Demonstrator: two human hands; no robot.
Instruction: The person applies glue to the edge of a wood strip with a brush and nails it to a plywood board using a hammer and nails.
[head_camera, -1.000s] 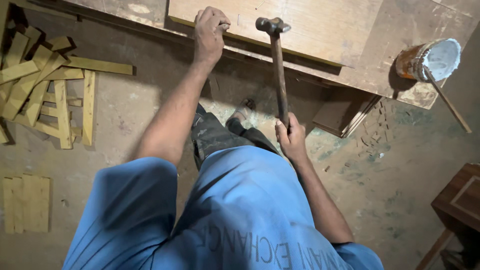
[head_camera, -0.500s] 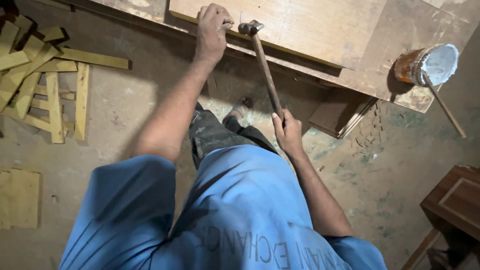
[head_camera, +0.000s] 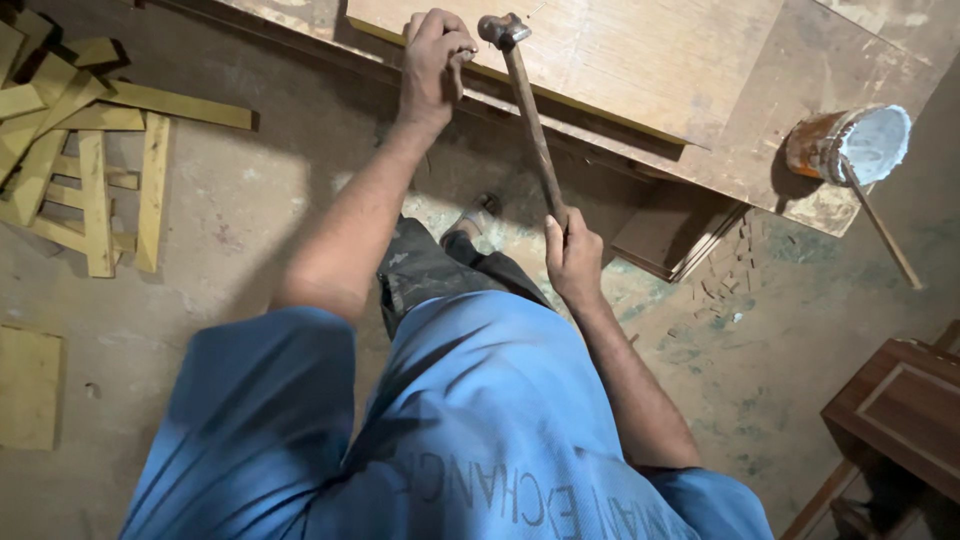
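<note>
Left hand: the left hand (head_camera: 436, 58) is stretched out at the end of a nearly straight bare arm, knuckles up, its fingers curled together at the near edge of the pale plywood board (head_camera: 640, 60); what the fingertips pinch is too small to tell.
Right hand: the right hand (head_camera: 573, 260) is drawn in close to the body, elbow bent, its grip clamped round the lower end of the hammer's handle, thumb laid along the shaft.
Hammer: the hammer with a dark steel head and a long brown wooden handle (head_camera: 530, 115) slants up and away from the right hand; its head lies just beside the left hand's fingers, at the board's edge.
Board: flat, smooth, light tan, with a thin yellowish edge; it lies on a larger worn brown sheet (head_camera: 800, 90) with scuffed, patchy marks.
Tin: a rusty orange round tin with white paste inside (head_camera: 850, 145) stands on the sheet's right corner, a thin stick (head_camera: 880, 225) leaning out of it.
Offcuts: yellow-green wooden strips (head_camera: 90, 160) lie crossed in a loose heap on the dusty concrete floor (head_camera: 250, 200), well apart from the hands.
Clothing: a blue short-sleeved shirt (head_camera: 420, 430) fills the foreground.
</note>
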